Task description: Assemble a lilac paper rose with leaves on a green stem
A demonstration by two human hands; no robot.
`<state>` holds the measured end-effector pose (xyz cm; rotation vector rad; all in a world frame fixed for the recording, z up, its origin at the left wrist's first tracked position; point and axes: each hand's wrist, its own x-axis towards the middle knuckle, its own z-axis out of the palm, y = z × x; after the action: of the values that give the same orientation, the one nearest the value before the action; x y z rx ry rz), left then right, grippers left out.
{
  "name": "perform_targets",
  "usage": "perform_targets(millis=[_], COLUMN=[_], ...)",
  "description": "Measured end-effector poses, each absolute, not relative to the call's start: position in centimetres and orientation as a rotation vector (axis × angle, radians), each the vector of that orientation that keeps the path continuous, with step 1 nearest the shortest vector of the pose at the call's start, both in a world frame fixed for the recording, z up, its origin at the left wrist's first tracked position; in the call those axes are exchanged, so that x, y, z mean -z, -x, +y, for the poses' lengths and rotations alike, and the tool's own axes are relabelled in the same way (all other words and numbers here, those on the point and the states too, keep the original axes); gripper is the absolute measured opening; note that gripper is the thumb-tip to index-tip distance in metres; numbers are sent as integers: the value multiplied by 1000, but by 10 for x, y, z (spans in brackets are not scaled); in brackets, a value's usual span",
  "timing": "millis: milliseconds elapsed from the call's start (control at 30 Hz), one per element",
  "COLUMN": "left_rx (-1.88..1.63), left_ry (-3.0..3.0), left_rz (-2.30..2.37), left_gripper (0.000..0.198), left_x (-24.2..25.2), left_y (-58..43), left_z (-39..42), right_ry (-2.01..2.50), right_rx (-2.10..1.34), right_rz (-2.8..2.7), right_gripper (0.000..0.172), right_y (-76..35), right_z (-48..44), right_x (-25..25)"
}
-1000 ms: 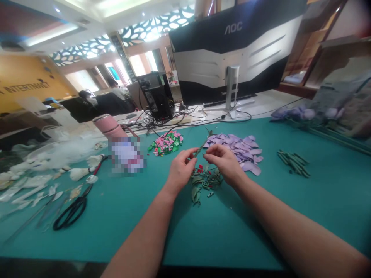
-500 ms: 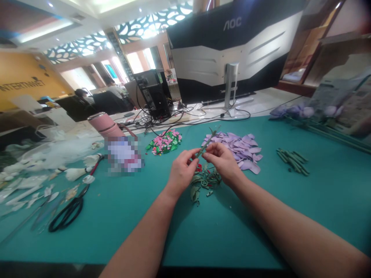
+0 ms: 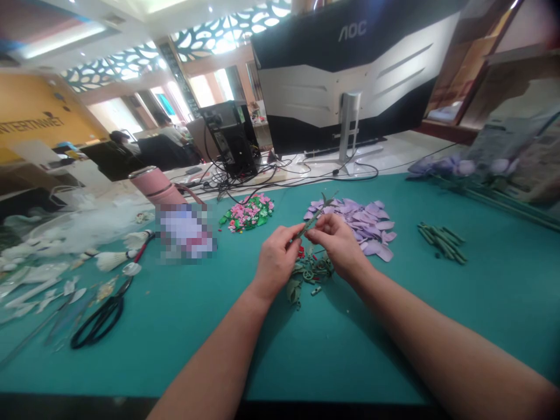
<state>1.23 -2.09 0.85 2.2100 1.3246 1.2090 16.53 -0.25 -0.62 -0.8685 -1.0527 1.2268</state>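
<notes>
My left hand (image 3: 279, 256) is closed round the lower part of a thin green artificial flower stem (image 3: 313, 219), which slants up and away to the right. Small pointed green tips spread at its far end. Thumb and fingers of my right hand (image 3: 336, 244) pinch the same stem a little higher up. Below both hands lies a loose pile of small green plastic pieces (image 3: 310, 274), leaf shapes and rings with some red bits, partly hidden by my hands. A heap of lilac petals (image 3: 371, 224) lies just behind my right hand.
On the green mat (image 3: 184, 326) are black-handled scissors (image 3: 98, 321), shuttlecocks (image 3: 114, 259), a pink and green pile of small pieces (image 3: 248, 213) and green sticks (image 3: 443, 242). A pink bottle (image 3: 155, 186) stands back left. Behind are cables, a computer case (image 3: 231, 140) and a monitor (image 3: 350, 76).
The stem's tip has turned slightly to the right, its small leaves now showing at a different angle. Both hands keep their hold in nearly the same place; the view has shifted a little.
</notes>
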Motion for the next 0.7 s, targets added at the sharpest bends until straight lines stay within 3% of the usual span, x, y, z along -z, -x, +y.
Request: perform_targets(millis=[700], left_rx=[-1236], left_ry=[-2162], left_rz=[1310], left_gripper=[34], left_x=[-1], left_y=[-18], left_z=[-22], right_ry=[844], right_rx=[-1160], right_rz=[-1093], right_gripper=[33], right_y=[-167], right_z=[-5], right_x=[12])
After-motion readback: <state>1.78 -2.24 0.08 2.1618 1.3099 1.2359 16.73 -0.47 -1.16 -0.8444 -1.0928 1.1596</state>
